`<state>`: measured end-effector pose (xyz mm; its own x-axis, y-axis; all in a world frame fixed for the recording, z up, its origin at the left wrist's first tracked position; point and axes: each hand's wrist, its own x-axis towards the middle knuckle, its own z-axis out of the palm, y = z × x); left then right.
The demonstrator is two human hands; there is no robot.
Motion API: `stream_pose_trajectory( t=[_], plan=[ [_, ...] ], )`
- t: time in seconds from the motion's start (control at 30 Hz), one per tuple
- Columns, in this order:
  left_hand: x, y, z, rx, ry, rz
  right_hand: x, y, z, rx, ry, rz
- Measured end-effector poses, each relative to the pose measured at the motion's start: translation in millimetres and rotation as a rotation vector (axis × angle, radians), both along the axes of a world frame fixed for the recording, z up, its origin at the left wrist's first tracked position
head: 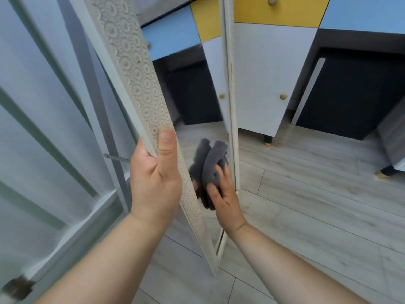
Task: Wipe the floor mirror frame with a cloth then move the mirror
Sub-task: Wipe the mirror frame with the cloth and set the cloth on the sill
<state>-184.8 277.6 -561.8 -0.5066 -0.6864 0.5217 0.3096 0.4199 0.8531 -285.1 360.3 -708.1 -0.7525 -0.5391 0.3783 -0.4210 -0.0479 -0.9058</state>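
Note:
The floor mirror stands upright in the middle of the view, seen nearly edge-on. Its white frame carries an embossed circle pattern along the left side. My left hand grips that left frame edge, thumb on the patterned face. My right hand holds a bunched dark grey cloth against the mirror, next to the thin right frame edge. The glass reflects the cloth and the cabinet.
A white, yellow and blue cabinet with brass knobs stands just behind the mirror on short legs. A frosted glass door with a white frame fills the left. Pale wood floor spreads to the right and front.

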Motion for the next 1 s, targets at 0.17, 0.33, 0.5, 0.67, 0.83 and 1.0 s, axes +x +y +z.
stream_pose_trajectory(
  t=[0.17, 0.33, 0.5, 0.67, 0.83, 1.0],
  plan=[
    [-22.6, -19.1, -26.8, 0.193, -0.120, -0.158, -44.6, -38.1, 71.2, -0.084, -0.255, -0.217],
    [3.5, 10.1, 11.6, 0.030, 0.128, -0.108, -29.0, -48.0, 143.6, -0.185, 0.091, -0.107],
    [2.2, 6.4, 7.6, 0.043, 0.046, -0.048, 24.6, -13.0, 31.5, -0.094, 0.208, 0.022],
    [0.0, 7.0, 8.1, 0.013, 0.055, -0.017, 14.7, -6.7, 3.1, 0.086, -0.434, -0.208],
    [-0.1, 4.9, 4.5, 0.011, 0.077, -0.023, 9.9, -20.9, 103.8, -0.015, -0.389, -0.023],
    [0.3, 6.9, 8.5, 0.059, 0.087, -0.071, 36.1, -11.3, 69.2, -0.173, 0.055, 0.098]
  ],
)
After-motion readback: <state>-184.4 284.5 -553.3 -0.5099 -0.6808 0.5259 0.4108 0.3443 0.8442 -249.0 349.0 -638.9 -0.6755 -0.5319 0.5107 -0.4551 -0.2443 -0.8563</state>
